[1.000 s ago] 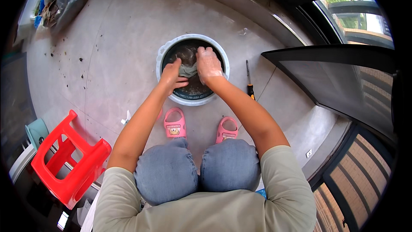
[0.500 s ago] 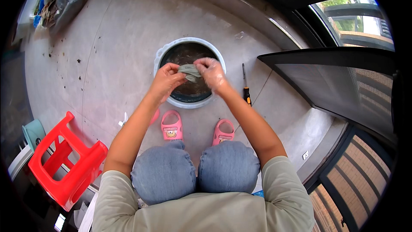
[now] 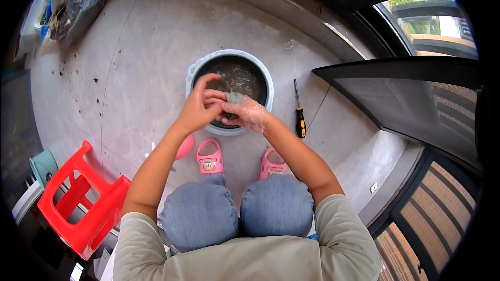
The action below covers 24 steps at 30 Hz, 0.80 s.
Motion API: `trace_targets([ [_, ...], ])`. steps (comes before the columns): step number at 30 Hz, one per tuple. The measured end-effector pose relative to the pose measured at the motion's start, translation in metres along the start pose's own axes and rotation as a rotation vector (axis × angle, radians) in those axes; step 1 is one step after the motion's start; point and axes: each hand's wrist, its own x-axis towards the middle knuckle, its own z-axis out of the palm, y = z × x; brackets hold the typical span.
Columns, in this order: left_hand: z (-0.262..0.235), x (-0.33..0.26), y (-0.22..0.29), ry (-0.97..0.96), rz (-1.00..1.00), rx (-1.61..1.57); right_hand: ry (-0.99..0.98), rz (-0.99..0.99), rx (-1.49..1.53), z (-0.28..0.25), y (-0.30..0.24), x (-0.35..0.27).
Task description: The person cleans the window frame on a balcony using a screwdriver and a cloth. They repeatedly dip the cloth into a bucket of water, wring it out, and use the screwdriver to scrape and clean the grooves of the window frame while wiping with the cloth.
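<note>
Overlapping basin rim [image 3: 229, 52]: hands [image 3: 251, 114] with cloth [image 3: 234, 97]

Pale green short-sleeved shirt [image 3: 245, 260], blue jeans [image 3: 200, 213], pink clogs [image 3: 210, 165]

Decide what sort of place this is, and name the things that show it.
Probably a home balcony or utility area: a barred window with greenery beyond, a red plastic stool, and a water-filled basin on the grey floor.
</note>
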Motion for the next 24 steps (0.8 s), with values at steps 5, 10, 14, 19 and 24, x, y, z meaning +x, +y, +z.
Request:
trace_targets([
  [5,-0.017,0.015,0.022,-0.066,0.148,0.131,-0.169,0.042,-0.046,0.026,-0.023,-0.013],
  [10,0.0,0.02,0.04,-0.302,0.135,-0.206,-0.534,0.14,0.151,0.028,-0.032,-0.031],
  [14,0.01,0.016,0.045,-0.73,0.002,-0.128,-0.664,0.25,0.248,0.044,-0.024,-0.039],
  [19,0.021,0.009,0.053,-0.536,-0.067,-0.346,-0.412,0.222,0.046,0.06,-0.036,-0.045],
  [24,0.033,0.011,0.056,-0.279,0.006,-0.147,0.116,-0.195,-0.821,0.076,-0.051,-0.051],
])
